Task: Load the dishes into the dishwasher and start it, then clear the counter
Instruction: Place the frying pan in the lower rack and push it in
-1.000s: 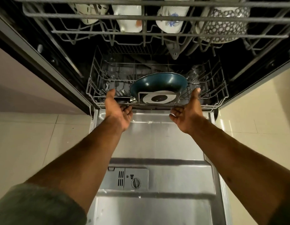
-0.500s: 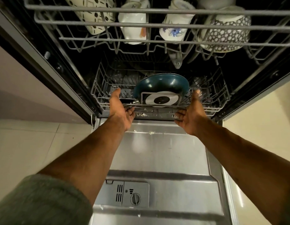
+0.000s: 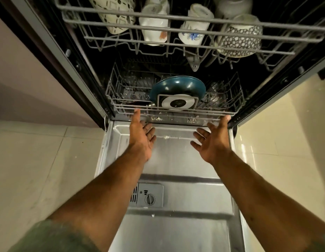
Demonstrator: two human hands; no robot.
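Observation:
The dishwasher stands open, its steel door (image 3: 176, 160) folded down below me. The lower wire rack (image 3: 121, 108) sits inside the tub and holds a dark teal pan (image 3: 178, 86) on edge, its round base facing me. My left hand (image 3: 141, 135) and my right hand (image 3: 210, 140) hover palm-up with fingers spread, just in front of the rack's front rail. The left thumb tip is at the rail; the right thumb tip nears its right end. Neither hand holds anything. The upper rack (image 3: 194, 20) carries several upturned mugs and a spotted bowl (image 3: 239, 40).
The detergent dispenser (image 3: 149, 195) with its round cap sits in the door's inner face. Beige floor tiles (image 3: 30, 170) lie on both sides of the door. A cabinet panel (image 3: 21, 79) borders the dishwasher on the left.
The lower rack has slid back into the tub under both hands. The hands have come off the rail and opened, fingers spread, just in front of it.

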